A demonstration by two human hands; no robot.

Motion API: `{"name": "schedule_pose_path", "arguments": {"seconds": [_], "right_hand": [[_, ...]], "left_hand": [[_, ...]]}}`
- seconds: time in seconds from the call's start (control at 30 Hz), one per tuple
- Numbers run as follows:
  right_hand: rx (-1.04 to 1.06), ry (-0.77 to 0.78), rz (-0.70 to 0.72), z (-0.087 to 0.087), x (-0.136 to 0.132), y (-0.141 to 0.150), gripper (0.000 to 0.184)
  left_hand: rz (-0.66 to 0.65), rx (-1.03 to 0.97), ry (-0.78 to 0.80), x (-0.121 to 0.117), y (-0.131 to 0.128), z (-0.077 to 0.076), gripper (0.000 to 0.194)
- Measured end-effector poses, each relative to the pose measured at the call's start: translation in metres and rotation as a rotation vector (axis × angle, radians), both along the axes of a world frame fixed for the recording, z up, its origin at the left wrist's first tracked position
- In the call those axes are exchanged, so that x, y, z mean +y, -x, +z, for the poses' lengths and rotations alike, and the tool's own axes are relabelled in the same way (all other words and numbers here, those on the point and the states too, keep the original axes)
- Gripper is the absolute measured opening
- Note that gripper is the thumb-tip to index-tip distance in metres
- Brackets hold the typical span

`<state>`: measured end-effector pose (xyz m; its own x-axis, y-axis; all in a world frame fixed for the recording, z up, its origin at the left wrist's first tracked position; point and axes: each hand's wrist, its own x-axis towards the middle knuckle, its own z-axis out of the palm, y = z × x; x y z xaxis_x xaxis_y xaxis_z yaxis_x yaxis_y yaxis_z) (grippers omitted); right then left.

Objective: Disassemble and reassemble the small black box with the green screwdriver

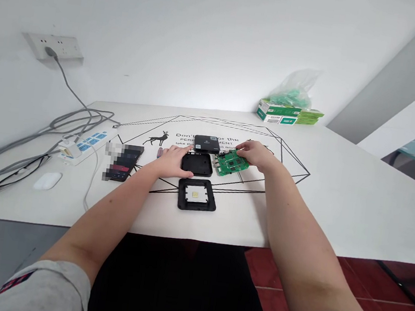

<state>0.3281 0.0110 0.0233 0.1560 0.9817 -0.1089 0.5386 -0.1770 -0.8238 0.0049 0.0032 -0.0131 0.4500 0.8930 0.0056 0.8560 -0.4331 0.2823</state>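
My right hand (255, 155) pinches the upper right edge of a green circuit board (233, 164), which is tilted and has metal ports on its left side. Close to the board's left lies a black plastic case shell (198, 164), its hollow side up. My left hand (173, 162) grips that shell from the left, thumb at the near corner and fingers at the far one. Nearer to me is a square black cover (182, 204) with a silver metal plate (195, 194) and a small yellowish pad on it. Behind the shell sits a closed black box (206, 144).
On the left are a phone (125, 163), a power strip (87, 148) with grey cables, glasses (19, 173) and a white oval case (48, 181). Green and white boxes (279, 111) with a plastic bag (294, 90) stand against the wall. A small purplish object (160, 152) lies behind my left hand.
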Motion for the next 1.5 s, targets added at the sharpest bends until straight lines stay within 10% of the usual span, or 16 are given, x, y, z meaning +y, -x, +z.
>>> {"name": "schedule_pose_path", "arguments": {"seconds": [0.47,0.67,0.97,1.17,1.5], "right_hand": [[-0.624,0.022,0.026,-0.024,0.015,0.022,0.028],[-0.684,0.044,-0.015,-0.022,0.011,0.014,0.039],[-0.473,-0.035,-0.080,-0.014,0.008,0.008,0.065],[0.209,-0.498,0.274,-0.008,-0.023,0.075,0.070],[0.016,-0.733,0.460,-0.019,-0.058,0.123,0.060]], "left_hand": [[0.022,-0.109,0.026,0.008,0.013,-0.003,0.113],[-0.084,-0.221,-0.020,-0.008,0.016,0.023,0.056],[-0.241,-0.052,0.130,-0.071,0.017,0.020,0.061],[-0.238,-0.162,0.042,-0.072,0.014,-0.003,0.040],[-0.248,-0.231,0.076,-0.064,0.011,-0.005,0.040]]}}
